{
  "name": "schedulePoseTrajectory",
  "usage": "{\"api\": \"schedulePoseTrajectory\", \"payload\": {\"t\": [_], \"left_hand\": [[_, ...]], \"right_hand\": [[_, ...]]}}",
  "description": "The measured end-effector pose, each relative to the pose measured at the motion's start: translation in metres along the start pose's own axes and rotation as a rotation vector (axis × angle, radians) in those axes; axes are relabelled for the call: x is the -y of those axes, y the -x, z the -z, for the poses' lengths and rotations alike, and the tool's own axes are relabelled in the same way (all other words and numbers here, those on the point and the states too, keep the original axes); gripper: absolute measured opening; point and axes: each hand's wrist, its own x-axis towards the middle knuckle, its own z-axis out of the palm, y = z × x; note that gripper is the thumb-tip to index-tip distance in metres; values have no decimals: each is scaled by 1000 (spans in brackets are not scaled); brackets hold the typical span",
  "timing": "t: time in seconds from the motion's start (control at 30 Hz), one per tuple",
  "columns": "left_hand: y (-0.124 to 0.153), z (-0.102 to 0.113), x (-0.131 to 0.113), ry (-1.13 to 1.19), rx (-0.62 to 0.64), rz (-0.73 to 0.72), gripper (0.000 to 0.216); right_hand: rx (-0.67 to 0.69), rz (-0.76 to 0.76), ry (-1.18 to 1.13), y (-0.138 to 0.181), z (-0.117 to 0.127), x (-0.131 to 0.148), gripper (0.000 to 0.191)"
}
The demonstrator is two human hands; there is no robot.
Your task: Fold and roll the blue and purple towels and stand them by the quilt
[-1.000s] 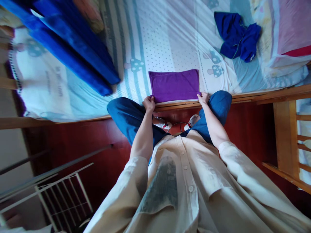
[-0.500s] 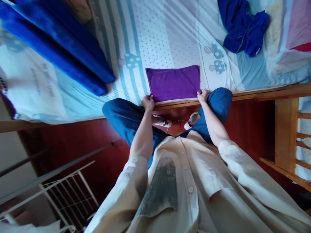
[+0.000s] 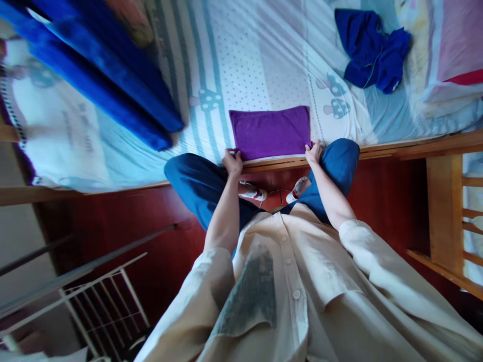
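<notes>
Now | purple towel (image 3: 270,131) long axis left-right | left hand (image 3: 233,163), right hand (image 3: 314,152): fingers pinch near corners

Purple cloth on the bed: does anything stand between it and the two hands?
Nothing visible does. The left hand grips the near left corner of the purple cloth, and the right hand grips its near right corner, at the wooden bed edge.

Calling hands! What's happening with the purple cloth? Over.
Left hand and right hand pinch near corners. Purple cloth folded flat on bed. Blue garment lies apart.
</notes>
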Motion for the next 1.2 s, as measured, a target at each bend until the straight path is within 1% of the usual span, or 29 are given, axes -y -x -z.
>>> {"api": "schedulePoseTrajectory", "payload": {"t": [0.07,0.13,0.23,0.3,0.37,0.47,0.67,0.8,0.93,1.07,1.2], "left_hand": [[8,7,-4,-22,-17,-112,37],[15,12,-10,-60,-17,-275,43],[25,14,-18,-132,82,-522,51],[31,11,-20,-183,168,-612,59],[34,6,-19,-232,218,-622,68],[34,-3,-13,-282,230,-581,74],[22,-15,-10,-330,182,-546,68],[8,-22,-16,-389,197,-536,65],[-4,-27,-21,-444,219,-523,62],[-8,-27,-26,-463,215,-527,60],[-6,-23,-28,-479,209,-550,59]], "right_hand": [[-62,94,18,8,7,4,31],[-77,225,38,14,16,9,32],[12,434,35,20,26,15,35],[105,532,50,25,30,16,37],[197,575,90,29,31,15,42],[279,568,145,32,27,12,54],[292,494,210,25,14,16,68],[313,488,272,16,9,24,67],[338,474,351,11,11,30,64],[337,494,408,9,15,34,61],[342,508,461,10,20,37,58]]}}
